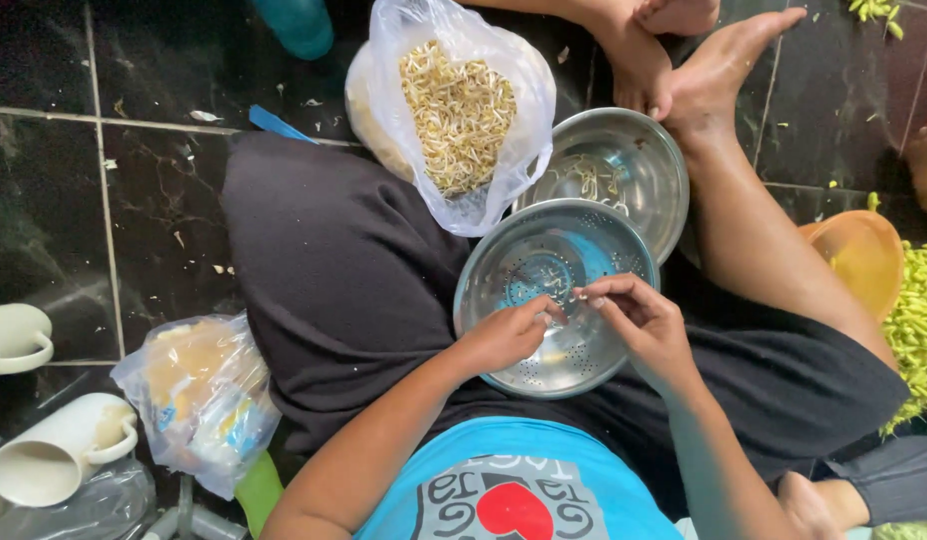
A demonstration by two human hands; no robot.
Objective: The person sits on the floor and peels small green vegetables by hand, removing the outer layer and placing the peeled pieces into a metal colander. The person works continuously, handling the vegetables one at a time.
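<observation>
My left hand point(509, 335) and my right hand point(639, 320) meet over a steel colander point(514, 255) that rests on my lap. Between the fingertips of both hands is a thin pale bean sprout point(572, 297). The colander holds only a few sprouts. Behind it stands a steel bowl point(634, 150) with a few sprouts inside. A clear plastic bag of bean sprouts point(459, 110) lies open on my knee, left of the bowl.
Two white mugs point(54, 455) and a plastic bag with packets point(199, 395) sit on the dark tiled floor at left. An orange bowl point(864, 255) and a heap of green pods point(919, 320) lie at right. Another person's feet point(684, 60) rest beyond the bowl.
</observation>
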